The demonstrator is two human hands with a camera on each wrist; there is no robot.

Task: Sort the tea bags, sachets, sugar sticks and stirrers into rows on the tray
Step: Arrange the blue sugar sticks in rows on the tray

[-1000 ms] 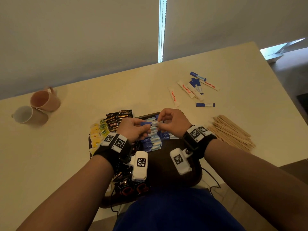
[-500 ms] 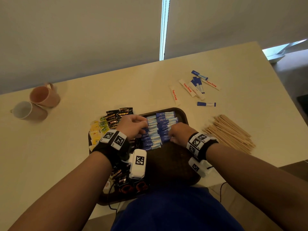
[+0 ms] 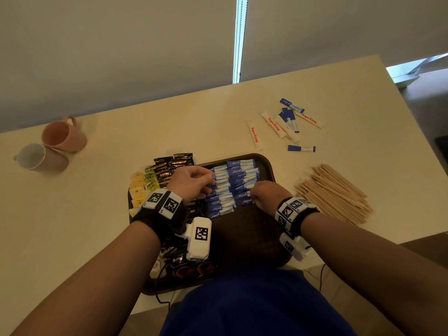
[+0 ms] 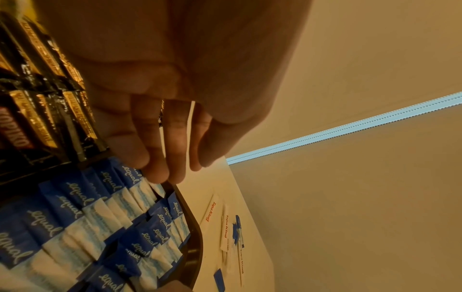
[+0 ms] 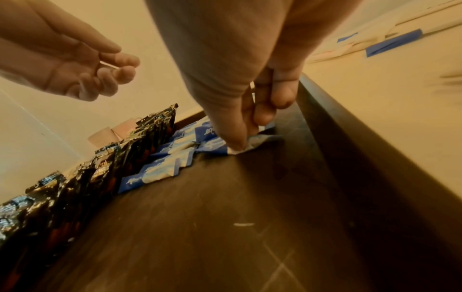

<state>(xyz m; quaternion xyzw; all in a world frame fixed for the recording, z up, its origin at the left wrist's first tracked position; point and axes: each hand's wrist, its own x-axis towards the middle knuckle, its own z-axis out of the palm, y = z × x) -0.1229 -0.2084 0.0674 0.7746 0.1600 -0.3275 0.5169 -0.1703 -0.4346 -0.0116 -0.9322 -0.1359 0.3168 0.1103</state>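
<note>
Blue "equal" sachets point(image 3: 232, 187) lie in two columns at the far end of the dark brown tray point(image 3: 269, 166). My right hand point(image 5: 247, 138) pinches the pale end of the nearest sachet point(image 5: 262, 140) of the right column, low against the tray floor point(image 5: 200, 227). My left hand point(image 3: 209, 181) hovers over the left column with loosely curled fingers and holds nothing; it also shows in the right wrist view point(image 5: 112, 75). Black coffee sachets point(image 3: 174, 163) and yellow tea bags point(image 3: 139, 190) line the tray's left side.
Loose white "Tapa King" sugar sticks point(image 3: 274, 123) and blue sticks point(image 3: 301, 148) lie on the table beyond the tray. A pile of wooden stirrers point(image 3: 334, 192) sits to the right. Two mugs point(image 3: 64, 135) stand at far left.
A second ago both hands held one blue sachet above the tray. The right hand has since lowered it to the near end of the right column; the left hand let go.
</note>
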